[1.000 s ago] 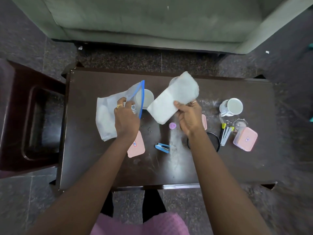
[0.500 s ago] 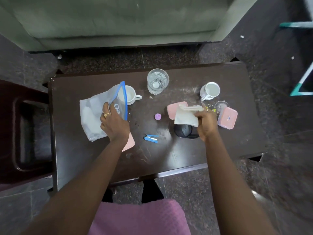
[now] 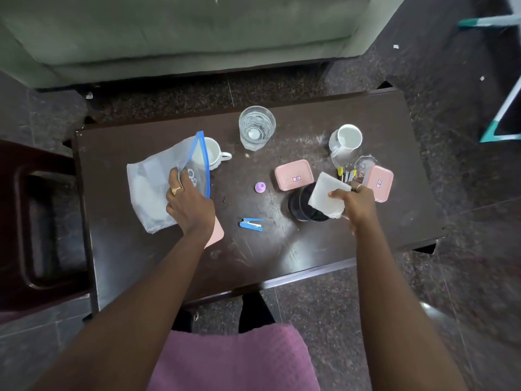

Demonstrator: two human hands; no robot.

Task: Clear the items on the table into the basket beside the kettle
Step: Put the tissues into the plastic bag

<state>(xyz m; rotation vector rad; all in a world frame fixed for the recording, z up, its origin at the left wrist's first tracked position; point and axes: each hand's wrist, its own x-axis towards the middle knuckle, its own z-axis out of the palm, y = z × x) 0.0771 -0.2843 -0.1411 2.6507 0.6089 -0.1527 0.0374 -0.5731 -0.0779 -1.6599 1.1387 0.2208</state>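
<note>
My left hand [image 3: 189, 203] grips a clear zip bag with a blue seal [image 3: 158, 187] on the left of the dark table [image 3: 282, 255]. My right hand [image 3: 355, 203] holds a folded white cloth [image 3: 327, 194] over a black mesh cup [image 3: 304, 204]. On the table lie two pink lidded boxes [image 3: 294, 174] [image 3: 379, 183], a pink lid [image 3: 215, 235] partly under my left wrist, a blue stapler [image 3: 251, 223], a small purple cap [image 3: 260, 187], a glass of water [image 3: 256, 127] and two white cups [image 3: 214, 156] [image 3: 345, 141]. No basket or kettle is in view.
Small pens and clips [image 3: 348, 174] lie beside the right pink box. A dark chair [image 3: 36, 221] stands left of the table. A green sofa [image 3: 183, 32] runs along the far side. A white and teal frame [image 3: 504, 108] stands on the floor at right.
My right hand carried the white cloth from the table's middle rightward and lower, over the black mesh cup. The left hand stayed on the zip bag. The camera view shifted right.
</note>
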